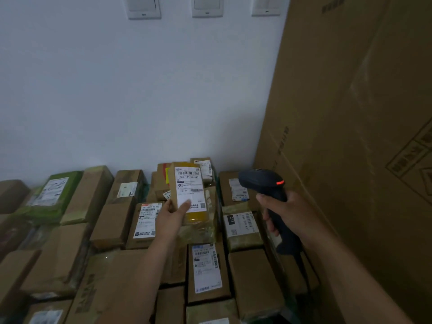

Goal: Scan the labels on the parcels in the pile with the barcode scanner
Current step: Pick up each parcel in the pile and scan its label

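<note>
While the left hand (174, 212) grips a small brown parcel (187, 220) near frame centre — thumb pressed on the lower part of its white label (189, 183), other fingers hidden behind — the parcel stands upright, label toward the camera, held up over the pile of parcels (112, 220) spreading from 9 to 5 o'clock. At the parcel's 3 o'clock, apart from it, the right hand (284, 211) curls its fingers round the handle of the dark barcode scanner (264, 181), head pointing toward 9 o'clock, orange light lit. Tall cardboard carton (350, 113) at 2 o'clock, white wall (140, 90) with wall switches (143, 7) at 12.
</note>
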`<control>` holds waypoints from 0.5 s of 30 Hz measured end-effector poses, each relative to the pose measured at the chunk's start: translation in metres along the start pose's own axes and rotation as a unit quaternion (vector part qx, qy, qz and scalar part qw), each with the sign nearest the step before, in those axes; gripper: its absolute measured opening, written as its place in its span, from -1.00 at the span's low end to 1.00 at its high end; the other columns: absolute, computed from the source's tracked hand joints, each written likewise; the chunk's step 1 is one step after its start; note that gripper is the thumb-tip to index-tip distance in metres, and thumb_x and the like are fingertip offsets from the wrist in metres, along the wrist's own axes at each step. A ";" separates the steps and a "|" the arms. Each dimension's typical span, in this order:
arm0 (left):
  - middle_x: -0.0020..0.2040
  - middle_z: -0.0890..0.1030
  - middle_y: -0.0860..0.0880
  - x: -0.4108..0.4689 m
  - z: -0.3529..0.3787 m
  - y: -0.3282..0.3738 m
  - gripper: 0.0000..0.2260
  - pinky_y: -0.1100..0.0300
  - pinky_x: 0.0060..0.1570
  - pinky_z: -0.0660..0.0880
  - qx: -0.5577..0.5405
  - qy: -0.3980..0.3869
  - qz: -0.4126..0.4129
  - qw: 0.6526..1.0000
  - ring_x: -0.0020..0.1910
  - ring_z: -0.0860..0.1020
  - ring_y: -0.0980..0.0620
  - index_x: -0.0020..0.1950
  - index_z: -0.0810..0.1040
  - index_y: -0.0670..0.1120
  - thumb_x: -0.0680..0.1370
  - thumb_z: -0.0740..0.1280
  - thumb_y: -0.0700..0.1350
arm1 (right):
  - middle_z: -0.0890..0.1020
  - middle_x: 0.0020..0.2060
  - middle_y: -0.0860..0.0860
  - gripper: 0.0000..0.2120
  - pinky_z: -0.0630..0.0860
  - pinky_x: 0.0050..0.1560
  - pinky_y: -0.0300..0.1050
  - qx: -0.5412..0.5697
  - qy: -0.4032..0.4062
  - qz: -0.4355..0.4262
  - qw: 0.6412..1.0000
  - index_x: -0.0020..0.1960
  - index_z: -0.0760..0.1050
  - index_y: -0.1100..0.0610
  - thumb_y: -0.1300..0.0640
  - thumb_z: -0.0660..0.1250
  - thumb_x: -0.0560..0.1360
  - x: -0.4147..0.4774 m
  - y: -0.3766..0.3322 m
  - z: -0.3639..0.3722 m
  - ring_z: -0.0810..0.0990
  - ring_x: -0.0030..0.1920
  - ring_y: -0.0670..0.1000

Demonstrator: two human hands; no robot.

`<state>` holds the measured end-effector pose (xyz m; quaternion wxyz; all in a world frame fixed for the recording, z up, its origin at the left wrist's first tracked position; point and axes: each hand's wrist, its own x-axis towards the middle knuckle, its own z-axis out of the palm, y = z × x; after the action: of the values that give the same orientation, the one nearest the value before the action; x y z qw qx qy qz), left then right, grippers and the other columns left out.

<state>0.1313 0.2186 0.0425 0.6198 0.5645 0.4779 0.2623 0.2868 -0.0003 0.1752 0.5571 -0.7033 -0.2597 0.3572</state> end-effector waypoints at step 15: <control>0.04 0.68 -0.12 0.047 -0.010 -0.001 -0.70 -0.08 0.04 0.60 0.018 0.036 -0.086 0.995 0.00 0.66 -0.14 0.22 0.58 -0.11 0.63 0.26 0.06 | 0.50 -0.51 0.07 -0.75 0.41 -0.50 -0.14 -0.003 -0.017 0.000 1.000 -0.26 0.47 0.21 0.14 0.38 0.55 0.065 0.027 0.028 0.47 -0.55 0.01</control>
<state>0.1416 0.2638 0.0287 0.6127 0.5222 0.5512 0.2194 0.3033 0.0600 0.1315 0.5505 -0.6988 -0.2701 0.3683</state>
